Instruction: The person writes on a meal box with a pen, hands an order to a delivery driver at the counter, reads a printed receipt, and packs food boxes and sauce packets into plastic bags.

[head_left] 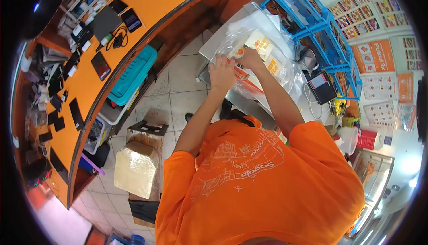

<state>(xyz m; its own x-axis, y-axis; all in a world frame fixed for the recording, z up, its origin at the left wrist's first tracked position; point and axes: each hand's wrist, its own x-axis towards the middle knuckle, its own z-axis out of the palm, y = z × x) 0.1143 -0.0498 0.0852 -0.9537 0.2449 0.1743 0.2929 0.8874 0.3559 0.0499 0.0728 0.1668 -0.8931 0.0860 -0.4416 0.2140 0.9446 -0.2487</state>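
My left hand (223, 73) is over the near-left edge of a metal table, fingers bent over an orange-and-white printed food carton (243, 73). Close beside it, my right hand (250, 61) has its fingers curled down at the same carton's upper edge. What sits right under the right fingertips is too small to make out. Past the hands, white cartons with orange and yellow print (261, 44) lie in a clear plastic bag (236, 28). The bag's film spreads around and partly under the cartons.
Blue stacked racks (321, 31) stand behind the table, with a black device (322, 86) and white cable to the right. At left, an orange counter (100, 98) holds several phones. A teal-lidded bin (133, 75) and a wrapped block (136, 169) on a stool are below.
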